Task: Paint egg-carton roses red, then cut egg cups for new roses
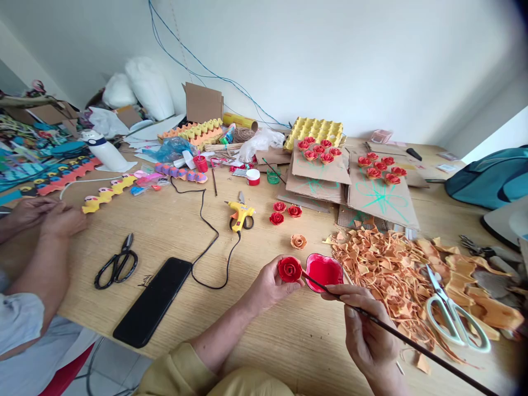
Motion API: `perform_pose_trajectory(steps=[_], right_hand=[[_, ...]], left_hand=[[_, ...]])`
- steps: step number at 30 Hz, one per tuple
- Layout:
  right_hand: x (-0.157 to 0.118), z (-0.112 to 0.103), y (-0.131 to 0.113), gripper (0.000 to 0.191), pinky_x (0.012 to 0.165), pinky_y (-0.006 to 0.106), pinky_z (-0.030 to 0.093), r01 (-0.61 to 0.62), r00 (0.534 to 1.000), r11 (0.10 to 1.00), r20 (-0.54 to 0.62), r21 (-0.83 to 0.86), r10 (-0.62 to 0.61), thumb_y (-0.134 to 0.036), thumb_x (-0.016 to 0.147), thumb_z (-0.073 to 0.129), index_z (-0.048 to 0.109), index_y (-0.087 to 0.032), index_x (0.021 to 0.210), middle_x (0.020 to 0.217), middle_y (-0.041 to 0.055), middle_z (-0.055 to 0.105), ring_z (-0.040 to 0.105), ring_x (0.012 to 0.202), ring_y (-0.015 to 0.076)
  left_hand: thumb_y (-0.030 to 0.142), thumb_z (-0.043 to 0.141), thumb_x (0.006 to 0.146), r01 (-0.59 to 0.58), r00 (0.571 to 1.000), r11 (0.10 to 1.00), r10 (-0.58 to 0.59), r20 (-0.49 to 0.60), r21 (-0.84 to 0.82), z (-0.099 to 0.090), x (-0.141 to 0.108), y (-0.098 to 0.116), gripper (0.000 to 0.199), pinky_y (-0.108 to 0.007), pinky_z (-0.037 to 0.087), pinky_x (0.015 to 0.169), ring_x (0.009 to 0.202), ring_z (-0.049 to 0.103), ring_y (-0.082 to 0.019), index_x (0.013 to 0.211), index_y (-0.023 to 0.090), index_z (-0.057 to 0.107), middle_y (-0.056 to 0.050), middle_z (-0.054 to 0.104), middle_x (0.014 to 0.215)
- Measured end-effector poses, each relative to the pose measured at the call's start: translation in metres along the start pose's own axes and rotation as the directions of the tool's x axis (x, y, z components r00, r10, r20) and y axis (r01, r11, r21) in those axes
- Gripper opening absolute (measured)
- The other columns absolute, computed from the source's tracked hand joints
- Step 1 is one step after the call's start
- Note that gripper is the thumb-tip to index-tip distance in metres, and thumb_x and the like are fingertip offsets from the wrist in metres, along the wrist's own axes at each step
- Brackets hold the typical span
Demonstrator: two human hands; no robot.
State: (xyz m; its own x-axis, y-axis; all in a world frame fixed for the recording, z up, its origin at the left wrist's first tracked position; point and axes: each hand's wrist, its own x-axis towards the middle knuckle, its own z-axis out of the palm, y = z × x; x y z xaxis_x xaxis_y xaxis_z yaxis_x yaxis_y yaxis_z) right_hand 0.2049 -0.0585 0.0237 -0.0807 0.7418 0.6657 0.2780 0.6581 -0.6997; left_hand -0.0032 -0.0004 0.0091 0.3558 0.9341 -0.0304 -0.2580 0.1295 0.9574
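Observation:
My left hand (pixel 270 286) holds a red rose (pixel 290 269) between thumb and fingers, its open face turned up. In my right hand (pixel 367 327) is a long dark paintbrush (pixel 396 333), whose tip reaches the rose's right edge. Just right of the rose lies a small dish of red paint (pixel 324 271), partly behind the brush and my right fingers. An orange, unpainted rose (pixel 298 241) sits on the table above my left hand. Beyond it are three red roses (pixel 276 218).
Cardboard sheets (pixel 381 198) bear several red roses. Orange scraps (pixel 383 264) and white-handled scissors (pixel 449 313) lie right. A yellow glue gun (pixel 240 214), black phone (pixel 153 301) and black scissors (pixel 117 265) lie left. Another person's hands (pixel 61 217) are at far left.

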Motion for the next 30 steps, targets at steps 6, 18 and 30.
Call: perform_pose_trajectory(steps=[6, 18, 30], right_hand=[[0.0004, 0.0015, -0.0009, 0.027, 0.078, 0.039, 0.064, 0.023, 0.999, 0.999, -0.044, 0.030, -0.021, -0.003, 0.098, 0.046, 0.057, -0.022, 0.115, 0.114, 0.0118, 0.072, 0.076, 0.097, 0.0222], [-0.0005, 0.0005, -0.0007, 0.025, 0.079, 0.040, 0.064, 0.005, 1.000, 1.000, -0.029, 0.020, -0.004, -0.005, 0.099, 0.047, 0.058, -0.022, 0.114, 0.113, 0.0114, 0.072, 0.076, 0.096, 0.0223], [0.0001, -0.0050, 0.0049, 0.021, 0.075, 0.038, 0.064, -0.025, 0.999, 0.998, -0.045, -0.061, 0.022, -0.008, 0.099, 0.049, 0.060, -0.022, 0.111, 0.106, 0.0101, 0.073, 0.076, 0.090, 0.0218]], left_hand=[[0.035, 0.091, 0.072, 0.027, 0.999, 0.998, -0.026, 0.019, -0.058, 0.0000, 0.0005, -0.0011, 0.050, -0.030, 0.052, 0.087, 0.084, 0.066, -0.014, 0.107, 0.015, 0.061, -0.005, 0.069, 0.100], [0.036, 0.093, 0.070, 0.034, 0.999, 0.996, -0.034, 0.007, -0.086, 0.0003, 0.0004, -0.0009, 0.053, -0.033, 0.050, 0.088, 0.083, 0.066, -0.016, 0.107, 0.015, 0.061, -0.005, 0.070, 0.099], [0.035, 0.093, 0.068, 0.025, 0.995, 0.999, -0.027, -0.096, -0.026, -0.0036, 0.0025, -0.0063, 0.060, -0.034, 0.052, 0.091, 0.092, 0.068, -0.018, 0.114, 0.018, 0.059, -0.005, 0.070, 0.103]])
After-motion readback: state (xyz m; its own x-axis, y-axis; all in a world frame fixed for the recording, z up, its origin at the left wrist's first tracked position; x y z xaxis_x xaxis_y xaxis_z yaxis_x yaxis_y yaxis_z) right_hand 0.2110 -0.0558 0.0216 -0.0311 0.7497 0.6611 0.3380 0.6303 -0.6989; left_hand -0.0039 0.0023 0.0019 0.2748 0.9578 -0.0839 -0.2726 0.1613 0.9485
